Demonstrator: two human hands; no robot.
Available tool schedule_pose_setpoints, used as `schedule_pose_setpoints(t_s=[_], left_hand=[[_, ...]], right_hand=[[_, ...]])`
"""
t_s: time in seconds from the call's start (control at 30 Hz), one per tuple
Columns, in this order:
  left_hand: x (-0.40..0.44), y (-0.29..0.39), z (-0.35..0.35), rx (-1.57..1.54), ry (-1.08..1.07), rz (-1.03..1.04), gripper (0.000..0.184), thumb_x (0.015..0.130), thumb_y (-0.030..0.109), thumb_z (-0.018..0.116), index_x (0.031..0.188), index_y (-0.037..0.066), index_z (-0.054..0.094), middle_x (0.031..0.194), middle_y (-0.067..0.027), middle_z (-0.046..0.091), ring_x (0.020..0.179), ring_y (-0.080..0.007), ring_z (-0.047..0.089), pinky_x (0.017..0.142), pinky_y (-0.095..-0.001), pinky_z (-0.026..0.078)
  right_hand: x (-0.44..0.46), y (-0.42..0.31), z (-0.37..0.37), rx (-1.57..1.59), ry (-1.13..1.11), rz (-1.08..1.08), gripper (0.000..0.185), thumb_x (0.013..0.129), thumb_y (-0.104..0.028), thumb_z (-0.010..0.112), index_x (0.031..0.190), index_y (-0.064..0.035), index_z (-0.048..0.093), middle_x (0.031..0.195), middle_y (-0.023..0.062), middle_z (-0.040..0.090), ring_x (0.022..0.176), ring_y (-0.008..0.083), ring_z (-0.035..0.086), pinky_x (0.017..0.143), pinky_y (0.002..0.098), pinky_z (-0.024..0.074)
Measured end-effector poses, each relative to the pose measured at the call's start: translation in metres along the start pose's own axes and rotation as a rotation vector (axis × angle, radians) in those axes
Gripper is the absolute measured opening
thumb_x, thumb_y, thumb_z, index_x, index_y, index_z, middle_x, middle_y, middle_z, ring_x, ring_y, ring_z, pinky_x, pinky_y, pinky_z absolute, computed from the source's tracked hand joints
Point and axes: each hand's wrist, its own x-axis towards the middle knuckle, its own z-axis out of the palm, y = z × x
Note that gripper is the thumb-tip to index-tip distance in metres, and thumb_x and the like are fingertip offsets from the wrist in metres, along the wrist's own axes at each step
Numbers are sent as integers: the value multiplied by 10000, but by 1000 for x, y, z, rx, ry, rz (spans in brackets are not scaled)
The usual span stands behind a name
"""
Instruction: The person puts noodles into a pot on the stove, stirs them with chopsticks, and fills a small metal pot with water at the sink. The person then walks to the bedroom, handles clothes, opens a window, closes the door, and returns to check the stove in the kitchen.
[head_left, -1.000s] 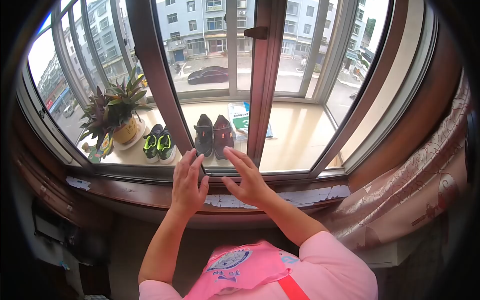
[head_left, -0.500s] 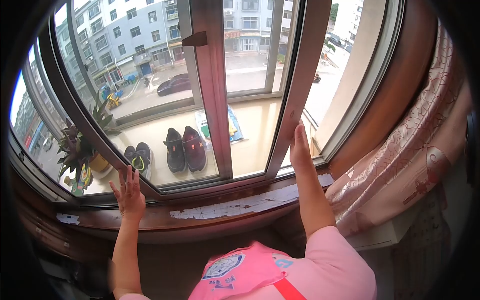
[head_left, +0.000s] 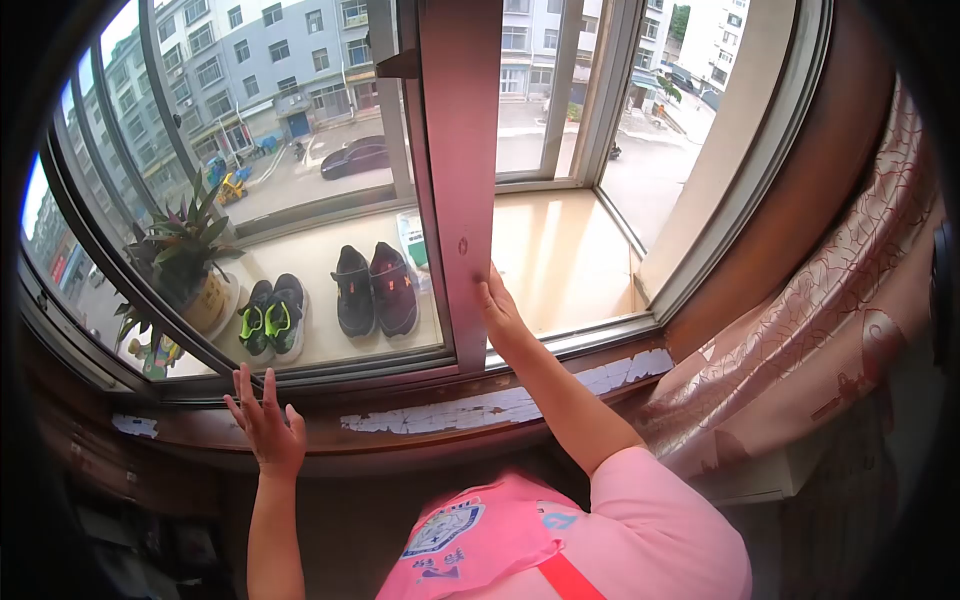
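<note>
My right hand (head_left: 502, 312) rests against the edge of the sliding window frame (head_left: 462, 200), its fingers extended along it; nothing is seen held. My left hand (head_left: 268, 424) is raised near the lower window rail, fingers spread and empty. Behind the glass, a dark pair of shoes (head_left: 377, 292) stands on the ledge (head_left: 560, 250), beside smaller black and green shoes (head_left: 273, 318). A plastic packet (head_left: 414, 240) is partly hidden by the window frame.
A potted plant (head_left: 180, 260) stands behind the glass at the left. A patterned curtain (head_left: 800, 330) hangs at the right. Peeling white paper (head_left: 500, 402) covers part of the wooden sill (head_left: 210, 432). Outside are buildings and a dark car (head_left: 355, 158).
The right window panel has slid left with my right hand on its edge, leaving an opening at the right. My left hand has moved from near the middle to the left.
</note>
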Motion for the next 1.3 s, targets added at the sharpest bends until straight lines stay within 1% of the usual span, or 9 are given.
schedule_pose_setpoints(t_s=[0.13, 0.23, 0.57, 0.63, 0.77, 1.07, 1.17, 1.23, 1.3], left_hand=[[-10, 4, -9, -56, -9, -48, 675, 741, 27, 560, 1377, 99, 349, 1475, -194, 245, 1380, -413, 222, 1079, -625, 140], [-14, 8, -12, -110, 4, -73, 678, 742, 23, 554, 1383, 86, 342, 1483, -193, 242, 1385, -408, 215, 1079, -623, 139], [-24, 19, -8, -162, -20, -102, 670, 736, 27, 568, 1366, 82, 349, 1455, -212, 279, 1365, -424, 252, 1080, -617, 165], [-31, 17, -9, -165, -23, -111, 665, 739, 26, 566, 1365, 82, 349, 1455, -213, 279, 1365, -422, 254, 1081, -615, 165], [-46, 9, -14, -153, -34, -123, 651, 750, 21, 559, 1363, 78, 350, 1454, -214, 284, 1366, -411, 259, 1082, -609, 171], [-65, -12, -17, -149, -71, -153, 633, 768, 23, 539, 1369, 60, 345, 1464, -194, 288, 1381, -397, 239, 1089, -586, 168], [-71, -20, -19, -149, -98, -155, 634, 769, 29, 545, 1370, 62, 345, 1462, -193, 291, 1379, -400, 242, 1090, -584, 169], [-76, -25, -19, -150, -99, -154, 631, 767, 33, 550, 1365, 64, 353, 1455, -200, 295, 1372, -403, 253, 1086, -591, 176], [-81, -31, -19, -152, -100, -156, 627, 765, 37, 554, 1360, 67, 360, 1448, -207, 300, 1366, -407, 265, 1081, -598, 184]], right_hand=[[2, 11, 28, -30, 56, -95, 727, 990, -315, 441, 1466, 39, 20, 1489, 180, 216, 1377, 247, 215, 1106, 332, 176], [3, 10, 40, -37, 100, -135, 710, 993, -277, 429, 1468, 30, 1, 1483, 180, 208, 1368, 255, 229, 1106, 331, 168], [13, 37, 73, -177, -1, -210, 631, 995, -208, 381, 1467, 42, 44, 1500, 197, 184, 1386, 284, 184, 1114, 345, 137], [14, 42, 88, -112, -40, -195, 625, 1009, -200, 352, 1478, 7, -5, 1517, 151, 162, 1399, 223, 152, 1108, 310, 132], [19, 45, 122, -6, -5, -232, 628, 985, -140, 394, 1468, 34, 33, 1496, 190, 170, 1372, 280, 198, 1106, 334, 138], [29, 62, 182, -83, -49, -201, 632, 984, -163, 410, 1473, 17, 52, 1499, 230, 160, 1395, 333, 177, 1123, 355, 133], [32, 68, 203, -201, -53, -231, 626, 1002, -177, 375, 1477, 7, 10, 1516, 194, 148, 1390, 268, 180, 1113, 332, 132], [35, 69, 219, -164, -50, -243, 631, 994, -150, 384, 1475, 10, 8, 1513, 203, 149, 1398, 281, 167, 1116, 339, 131], [37, 70, 233, -205, -41, -257, 634, 971, -139, 423, 1471, 17, 66, 1494, 241, 165, 1393, 351, 178, 1123, 359, 139]])
